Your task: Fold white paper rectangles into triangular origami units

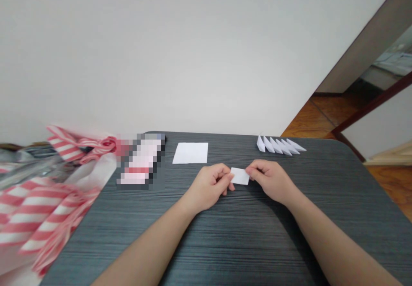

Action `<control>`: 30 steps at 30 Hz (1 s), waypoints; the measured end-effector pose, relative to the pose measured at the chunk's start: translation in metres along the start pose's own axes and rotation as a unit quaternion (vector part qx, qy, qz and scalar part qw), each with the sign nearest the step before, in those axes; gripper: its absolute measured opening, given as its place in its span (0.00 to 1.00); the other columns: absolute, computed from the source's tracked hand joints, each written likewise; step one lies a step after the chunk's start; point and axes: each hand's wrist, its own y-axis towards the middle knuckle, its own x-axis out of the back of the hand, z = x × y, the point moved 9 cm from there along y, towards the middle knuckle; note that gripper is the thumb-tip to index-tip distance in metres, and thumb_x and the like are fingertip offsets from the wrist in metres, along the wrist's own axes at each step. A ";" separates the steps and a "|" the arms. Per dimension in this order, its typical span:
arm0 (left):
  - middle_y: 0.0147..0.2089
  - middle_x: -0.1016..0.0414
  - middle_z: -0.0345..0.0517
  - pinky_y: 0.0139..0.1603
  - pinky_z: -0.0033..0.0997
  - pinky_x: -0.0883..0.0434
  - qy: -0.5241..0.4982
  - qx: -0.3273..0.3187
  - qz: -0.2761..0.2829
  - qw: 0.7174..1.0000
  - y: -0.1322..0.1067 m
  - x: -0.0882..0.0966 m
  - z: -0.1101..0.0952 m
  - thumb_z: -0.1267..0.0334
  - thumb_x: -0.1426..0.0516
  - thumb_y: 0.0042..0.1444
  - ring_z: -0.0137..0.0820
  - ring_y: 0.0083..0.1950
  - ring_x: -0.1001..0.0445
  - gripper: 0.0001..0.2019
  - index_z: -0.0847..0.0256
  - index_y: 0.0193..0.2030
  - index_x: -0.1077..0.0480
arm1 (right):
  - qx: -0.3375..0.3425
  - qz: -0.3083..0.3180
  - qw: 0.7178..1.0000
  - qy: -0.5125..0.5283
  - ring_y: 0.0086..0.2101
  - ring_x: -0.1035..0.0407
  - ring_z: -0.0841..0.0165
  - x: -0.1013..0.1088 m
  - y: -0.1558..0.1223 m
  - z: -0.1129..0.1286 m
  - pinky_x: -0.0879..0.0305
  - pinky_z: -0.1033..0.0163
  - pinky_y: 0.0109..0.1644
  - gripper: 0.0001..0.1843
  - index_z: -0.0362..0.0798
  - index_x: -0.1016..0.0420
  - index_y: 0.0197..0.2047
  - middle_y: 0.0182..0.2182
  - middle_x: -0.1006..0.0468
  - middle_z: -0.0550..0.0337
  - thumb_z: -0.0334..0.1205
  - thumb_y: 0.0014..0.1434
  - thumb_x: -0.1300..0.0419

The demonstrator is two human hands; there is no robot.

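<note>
Left hand (209,187) and right hand (268,182) pinched together on opposite short edges of small white paper rectangle (240,176), between them | grey grained counter (231,243) under both | flat white paper sheet (190,153) beyond left hand | overlapping row of folded paper triangles (279,145) beyond right hand, near counter's far edge

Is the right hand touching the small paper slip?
Touching. The head view shows the right hand pinching the paper slip at its right edge.
</note>
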 end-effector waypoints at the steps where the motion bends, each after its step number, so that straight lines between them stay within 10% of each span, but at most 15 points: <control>1: 0.27 0.23 0.41 0.25 0.22 0.35 0.000 0.000 0.000 1.000 0.000 0.000 0.000 0.59 0.46 0.63 0.23 0.22 0.32 0.12 0.62 0.30 0.33 | 0.001 0.000 1.000 -0.007 0.27 0.32 0.69 0.000 0.000 0.001 0.39 0.65 0.33 0.14 0.48 0.27 0.26 0.23 0.25 0.63 0.39 0.63 0.44; 30: 0.21 0.30 0.36 0.26 0.22 0.36 0.055 -0.005 -0.002 0.998 -0.002 0.003 0.001 0.59 0.48 0.65 0.25 0.23 0.31 0.13 0.62 0.31 0.31 | 0.051 0.037 0.998 0.002 0.29 0.33 0.69 -0.012 -0.004 0.019 0.40 0.64 0.35 0.13 0.48 0.31 0.28 0.26 0.27 0.62 0.37 0.65 0.46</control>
